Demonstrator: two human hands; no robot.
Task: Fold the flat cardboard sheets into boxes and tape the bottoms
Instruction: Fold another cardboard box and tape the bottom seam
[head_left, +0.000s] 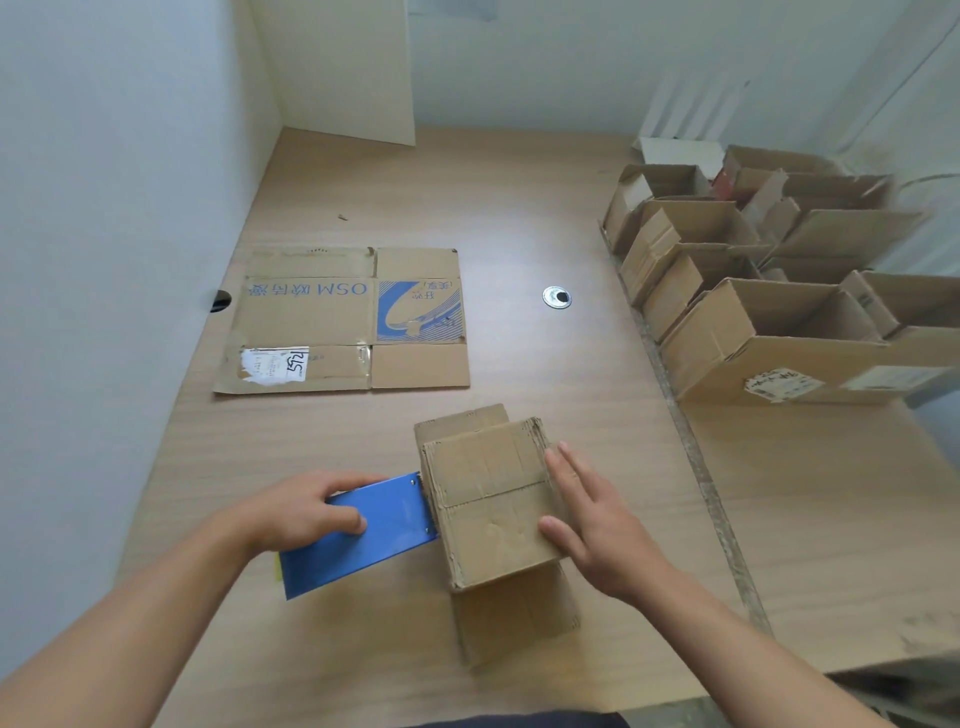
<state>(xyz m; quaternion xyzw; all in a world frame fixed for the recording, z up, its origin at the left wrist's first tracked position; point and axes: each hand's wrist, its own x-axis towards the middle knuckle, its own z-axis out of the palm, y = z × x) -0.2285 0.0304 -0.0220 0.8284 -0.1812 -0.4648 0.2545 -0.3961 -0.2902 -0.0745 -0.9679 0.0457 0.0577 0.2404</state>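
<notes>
The left hand (301, 512) curls its fingers round one blue tape dispenser (374, 545), whose front end touches the left edge of one small box (493, 504) near the front of the table (519, 197). The right hand (597, 514) has straight, slightly spread fingers pressed on the right side of this box, thumb on its top. One flat sheet (322, 322) lies behind. At the far right stand open boxes (769, 332), about eight; they overlap too much for an exact count.
</notes>
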